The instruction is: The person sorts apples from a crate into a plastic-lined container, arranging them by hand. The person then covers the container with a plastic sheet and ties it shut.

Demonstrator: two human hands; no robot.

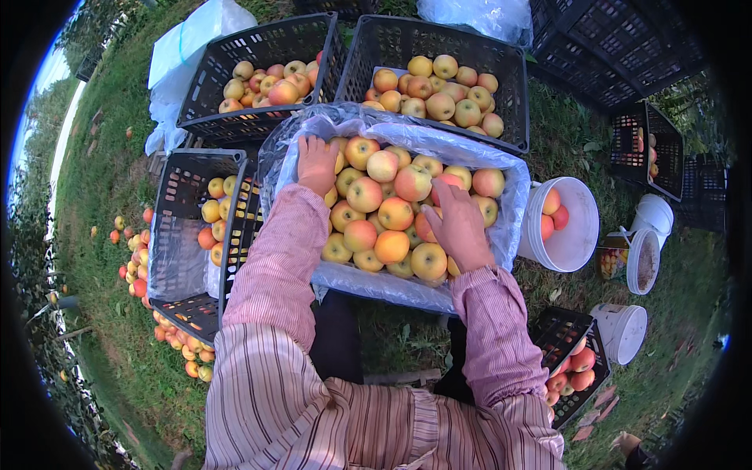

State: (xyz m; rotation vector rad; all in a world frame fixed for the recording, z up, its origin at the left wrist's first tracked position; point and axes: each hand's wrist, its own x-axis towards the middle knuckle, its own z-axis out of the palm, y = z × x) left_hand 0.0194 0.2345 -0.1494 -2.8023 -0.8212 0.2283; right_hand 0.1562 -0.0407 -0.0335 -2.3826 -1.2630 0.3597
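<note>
A crate lined with translucent plastic film (382,288) stands before me, full of yellow and red apples (364,194). My left hand (317,164) lies palm down at its left side, touching apples beside the liner; the fingertips are partly hidden. On the right side of the heap rests my right hand (461,226), thumb and fingers apart. Under its fingers a reddish apple (447,180) is partly covered, and another apple (425,228) lies below the thumb. No apple is lifted from the heap.
Black plastic crates with apples stand behind (435,41), back left (264,41) and left (176,188). White buckets (531,235) and a tilted apple crate (558,335) are at right. Loose apples (141,264) lie on grass. An apparent person's hand (625,440) shows lower right.
</note>
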